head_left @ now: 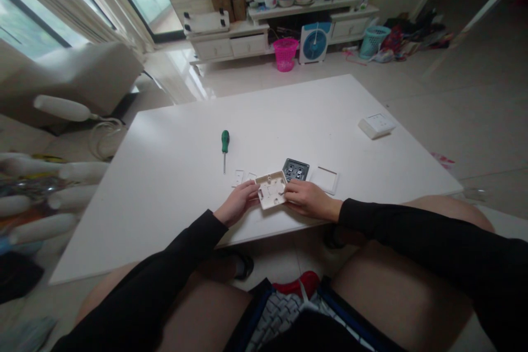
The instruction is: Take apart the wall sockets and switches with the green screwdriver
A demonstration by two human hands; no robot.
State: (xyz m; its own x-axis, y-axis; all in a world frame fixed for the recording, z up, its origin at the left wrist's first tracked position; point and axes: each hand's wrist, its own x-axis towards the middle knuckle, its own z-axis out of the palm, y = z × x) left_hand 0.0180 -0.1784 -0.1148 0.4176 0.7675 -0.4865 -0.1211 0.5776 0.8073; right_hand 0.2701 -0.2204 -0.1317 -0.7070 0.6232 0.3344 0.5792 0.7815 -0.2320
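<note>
A square white plastic switch housing (271, 190) lies near the front edge of the white table (173, 176). My left hand (238, 202) grips its left side with closed fingers. My right hand (306, 197) holds its right side, fingers curled on the edge. Just behind the housing lies a dark grey switch module (296, 169). A white frame plate (325, 179) lies to its right. Two small white rocker pieces (238, 177) sit left of the housing. A green-handled screwdriver (225, 147) lies further back, pointing toward me.
A second white switch unit (377, 124) rests near the table's right edge. Beyond the table stand a pink basket (285, 53), a blue fan (314, 42), a teal basket (373, 40) and a low white cabinet (231, 44). A sofa (70, 80) is at left.
</note>
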